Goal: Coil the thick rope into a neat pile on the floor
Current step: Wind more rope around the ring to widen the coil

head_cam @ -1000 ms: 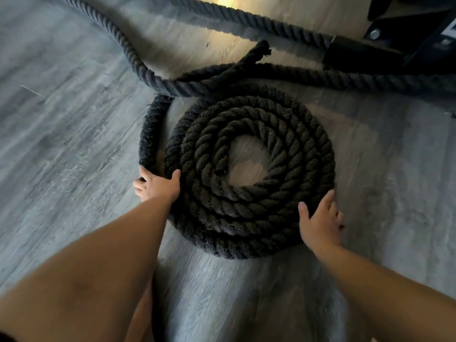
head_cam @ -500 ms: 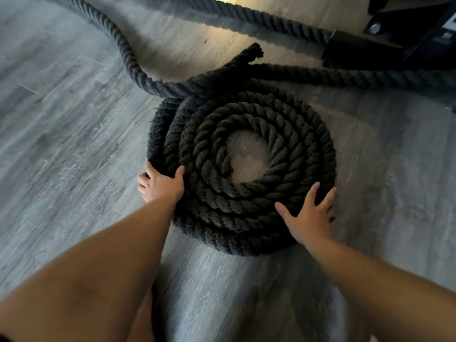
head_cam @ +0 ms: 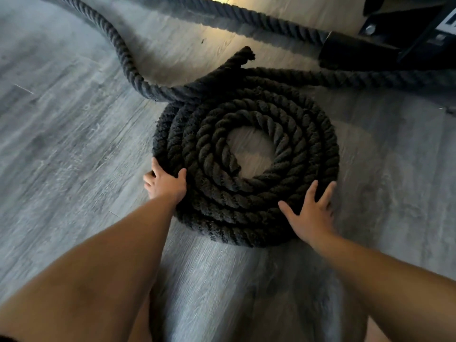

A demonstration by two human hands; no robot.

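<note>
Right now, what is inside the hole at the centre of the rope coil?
Bare grey floor shows there, with the rope's inner end curling in at the hole's near-left edge. Whatever is under the turns of the rope coil is covered.

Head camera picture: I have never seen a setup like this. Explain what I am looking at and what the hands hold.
There is no machine. A person wears a wide-angle camera on the head, so this one picture looks forward and down along their own arms. On the grey floor lies a thick dark rope, mostly wound into a flat spiral coil. Loose lengths run off from its far side, towards a black metal frame at top right. The left hand presses against the coil's outer turn, thumb on top. The right hand lies flat on the coil's near right edge, fingers spread. Nothing is lifted; both hands only touch the rope.
</note>
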